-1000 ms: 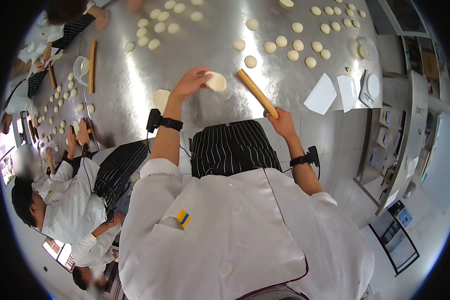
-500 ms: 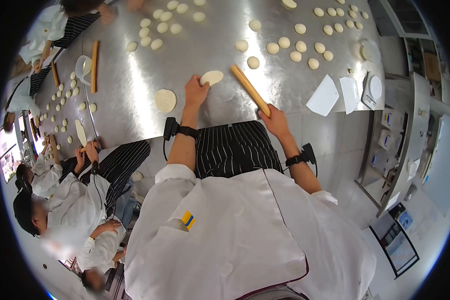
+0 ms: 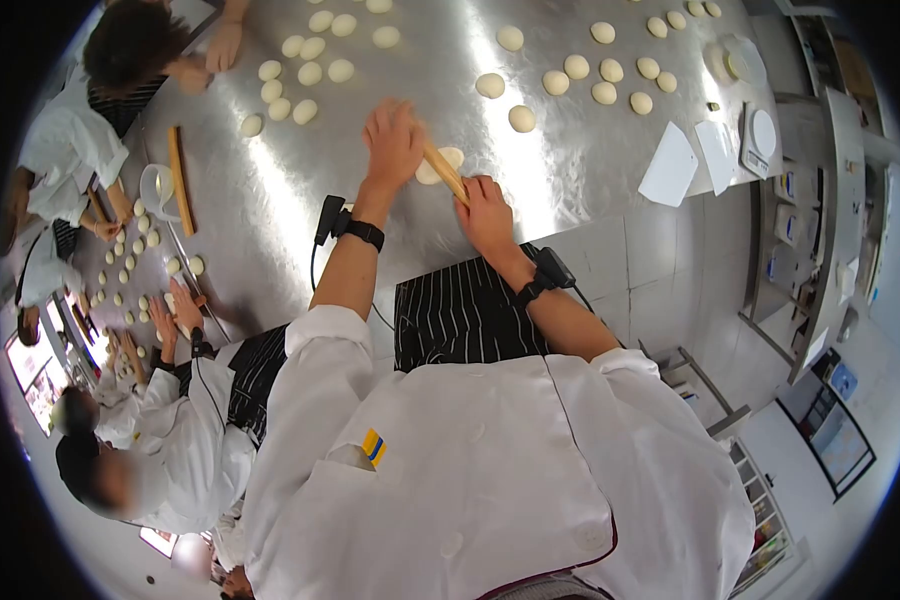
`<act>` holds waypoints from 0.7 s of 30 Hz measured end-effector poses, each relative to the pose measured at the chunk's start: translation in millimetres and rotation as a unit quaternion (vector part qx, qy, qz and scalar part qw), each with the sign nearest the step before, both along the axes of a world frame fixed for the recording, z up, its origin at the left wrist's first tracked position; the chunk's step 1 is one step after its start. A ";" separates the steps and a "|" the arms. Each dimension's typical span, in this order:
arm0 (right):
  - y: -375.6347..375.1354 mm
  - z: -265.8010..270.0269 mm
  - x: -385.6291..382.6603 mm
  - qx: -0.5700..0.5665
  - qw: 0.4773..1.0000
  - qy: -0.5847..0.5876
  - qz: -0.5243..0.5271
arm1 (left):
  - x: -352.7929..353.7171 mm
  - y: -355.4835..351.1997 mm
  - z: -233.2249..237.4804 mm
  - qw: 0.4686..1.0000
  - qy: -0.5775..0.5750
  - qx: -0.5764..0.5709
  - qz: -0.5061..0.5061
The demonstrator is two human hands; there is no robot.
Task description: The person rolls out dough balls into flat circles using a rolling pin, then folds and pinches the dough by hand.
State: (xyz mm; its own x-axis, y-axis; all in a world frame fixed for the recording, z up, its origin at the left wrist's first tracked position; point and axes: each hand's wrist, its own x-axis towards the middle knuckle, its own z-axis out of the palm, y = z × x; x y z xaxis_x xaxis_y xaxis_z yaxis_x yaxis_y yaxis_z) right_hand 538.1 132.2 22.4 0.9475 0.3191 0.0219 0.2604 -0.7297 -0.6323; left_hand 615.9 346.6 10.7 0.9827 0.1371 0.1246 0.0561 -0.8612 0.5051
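Observation:
A wooden rolling pin lies slantwise across a flat piece of dough, which shows on both sides of it. My left hand is closed over the pin's far end, its fingers slightly blurred. At the near end, my right hand wraps round the pin close to the table edge. Both hands rest at the steel table. Nearest beyond them is a round dough ball.
Several dough balls lie at the back, more to the right. White scrapers and a scale sit near the right edge. Another rolling pin and a clear container stand left. Co-workers work along the left side.
My left hand has let go of the dough and taken the rolling pin's far end. My right hand has brought the pin leftward onto the dough. The view has shifted slightly.

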 end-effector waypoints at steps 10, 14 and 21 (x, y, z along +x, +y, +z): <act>6.7 18.2 -17.6 -0.151 0.982 -0.084 -0.071 | 16.1 -8.3 -15.7 0.996 0.013 0.061 -0.059; -3.3 16.6 -6.1 -0.151 0.983 -0.087 -0.058 | 29.2 -21.0 -15.4 0.993 -0.041 0.093 -0.051; -16.7 -1.2 11.7 -0.081 0.988 -0.127 -0.016 | 53.3 -33.5 -14.4 0.991 -0.042 0.115 -0.048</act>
State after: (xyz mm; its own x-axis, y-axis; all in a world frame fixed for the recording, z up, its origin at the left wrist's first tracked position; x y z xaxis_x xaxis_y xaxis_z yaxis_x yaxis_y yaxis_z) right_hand 549.8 115.5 21.2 0.9274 0.3080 0.2123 0.3713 -0.8264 -0.4233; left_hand 669.3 313.1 -3.7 0.9745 0.0018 0.2245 -0.0660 -0.9535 0.2942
